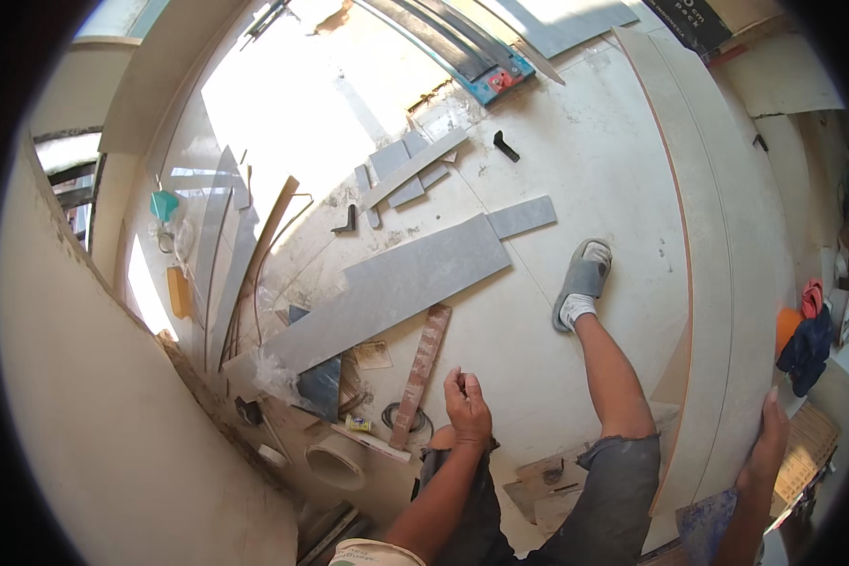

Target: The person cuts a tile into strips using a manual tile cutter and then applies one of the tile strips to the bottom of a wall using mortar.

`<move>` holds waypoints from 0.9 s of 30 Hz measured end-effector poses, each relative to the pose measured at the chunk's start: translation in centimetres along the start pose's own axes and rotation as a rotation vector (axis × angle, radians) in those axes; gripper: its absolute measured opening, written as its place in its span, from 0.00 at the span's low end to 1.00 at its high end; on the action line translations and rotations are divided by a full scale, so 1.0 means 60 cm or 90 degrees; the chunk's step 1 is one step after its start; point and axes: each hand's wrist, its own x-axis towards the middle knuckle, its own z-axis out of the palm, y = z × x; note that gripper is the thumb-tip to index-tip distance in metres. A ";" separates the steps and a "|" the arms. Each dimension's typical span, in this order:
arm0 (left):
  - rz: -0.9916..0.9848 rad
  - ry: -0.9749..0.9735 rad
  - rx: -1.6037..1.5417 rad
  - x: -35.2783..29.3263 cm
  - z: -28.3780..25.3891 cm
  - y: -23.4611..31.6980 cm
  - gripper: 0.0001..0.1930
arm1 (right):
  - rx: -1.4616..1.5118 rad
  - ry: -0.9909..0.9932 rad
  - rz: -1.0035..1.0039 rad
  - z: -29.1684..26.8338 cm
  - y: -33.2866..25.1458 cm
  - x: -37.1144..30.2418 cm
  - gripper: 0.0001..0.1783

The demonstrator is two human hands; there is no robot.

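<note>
Panel (pixel 706 283) lay just left of my outstretched right hand (pixel 762 453), a pale tub (pixel 335 462) left of my left hand (pixel 468 412), its fingers curled together.

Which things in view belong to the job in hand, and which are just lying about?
Likely in use:
long pale panel, right hand at its edge
left hand, curled, contents unclear

Seemingly lying about:
large grey slab
reddish-brown strip
black brackets
yellow block

Clothing and footwear, as worn

Left sleeve (pixel 379 553): pale cream, small print. Shorts (pixel 623 486): dark grey, right hem ragged and frayed. Right sock (pixel 576 308): white. Right sandal (pixel 587 279): grey slide, broad strap. Left hand (pixel 468 412), right hand (pixel 767 440): bare.
</note>
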 end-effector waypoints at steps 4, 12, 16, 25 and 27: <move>-0.009 0.098 0.091 0.069 -0.057 0.122 0.17 | -0.024 -0.035 -0.008 0.026 -0.138 0.144 0.21; -0.444 0.011 0.460 -0.066 -0.423 0.206 0.23 | -0.166 -0.020 0.016 -0.061 -0.230 0.242 0.18; -0.564 -0.252 0.609 -0.009 -0.304 0.351 0.23 | -0.168 -0.004 0.019 -0.024 -0.268 0.268 0.16; 0.117 -0.070 0.540 1.001 0.376 0.459 0.13 | -0.306 -0.027 -0.096 0.131 -0.440 0.333 0.18; 0.194 0.003 0.678 1.141 0.398 0.422 0.11 | -0.303 -0.065 -0.105 0.207 -0.488 0.371 0.19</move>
